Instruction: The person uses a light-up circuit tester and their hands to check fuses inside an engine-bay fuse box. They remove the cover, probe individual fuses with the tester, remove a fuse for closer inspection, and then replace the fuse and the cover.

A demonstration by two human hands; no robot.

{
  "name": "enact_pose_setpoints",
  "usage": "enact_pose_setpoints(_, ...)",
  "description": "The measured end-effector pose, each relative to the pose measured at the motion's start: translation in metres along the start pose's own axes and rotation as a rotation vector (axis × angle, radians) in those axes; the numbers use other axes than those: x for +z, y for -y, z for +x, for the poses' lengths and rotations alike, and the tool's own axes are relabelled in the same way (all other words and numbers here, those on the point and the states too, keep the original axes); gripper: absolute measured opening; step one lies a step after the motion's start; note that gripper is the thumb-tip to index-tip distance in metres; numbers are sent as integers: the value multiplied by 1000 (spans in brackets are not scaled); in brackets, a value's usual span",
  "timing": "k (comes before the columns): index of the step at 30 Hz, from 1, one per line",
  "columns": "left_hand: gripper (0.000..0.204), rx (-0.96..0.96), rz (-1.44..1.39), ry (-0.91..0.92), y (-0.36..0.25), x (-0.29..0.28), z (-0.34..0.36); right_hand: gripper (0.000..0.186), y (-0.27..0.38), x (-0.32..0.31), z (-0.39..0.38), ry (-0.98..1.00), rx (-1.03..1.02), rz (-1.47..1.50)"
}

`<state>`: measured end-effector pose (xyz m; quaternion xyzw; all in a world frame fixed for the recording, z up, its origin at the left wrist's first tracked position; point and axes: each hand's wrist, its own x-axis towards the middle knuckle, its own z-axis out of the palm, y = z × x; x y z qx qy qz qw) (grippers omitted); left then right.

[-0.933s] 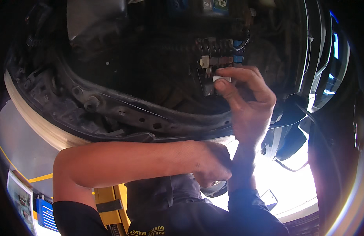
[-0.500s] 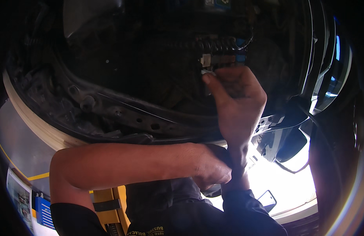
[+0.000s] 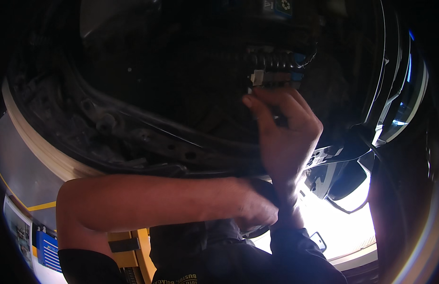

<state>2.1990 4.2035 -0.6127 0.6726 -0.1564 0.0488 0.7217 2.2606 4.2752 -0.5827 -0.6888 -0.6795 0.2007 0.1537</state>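
My right hand point(image 3: 290, 118) is raised into the dark engine bay. Its thumb and index finger close in a pinch at a small whitish piece point(image 3: 249, 90). Just above the fingertips sits a pale, block-shaped connector point(image 3: 257, 77), beside reddish and blue blocks point(image 3: 295, 76). A black ribbed conduit point(image 3: 276, 60) runs across above them. My left forearm lies level along the front of the car, and my left hand point(image 3: 259, 210) is curled against the right wrist area. Shadow and the hand itself hide what those left fingers hold, if anything.
The black metal front panel point(image 3: 181, 151) with holes crosses between my body and the bay. A side mirror point(image 3: 349, 180) stands out at right, against bright light. A yellow post point(image 3: 142, 248) and a blue panel point(image 3: 47, 248) are at lower left.
My right fingertips have shifted slightly down from the pale connector, and less of the whitish piece shows between them. The whole view has moved a little; my left hand stays by the right wrist.
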Motion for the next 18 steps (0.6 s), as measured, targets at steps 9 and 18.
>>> enact_pose_setpoints(9,15,-24,-67,-2,6,6,-2,18,0,-9,-14,-66,-143,-200)
enact_pose_setpoints(18,19,57,3,-20,-1,5,-1,27,11,-48,-12,-121,-185,-228)
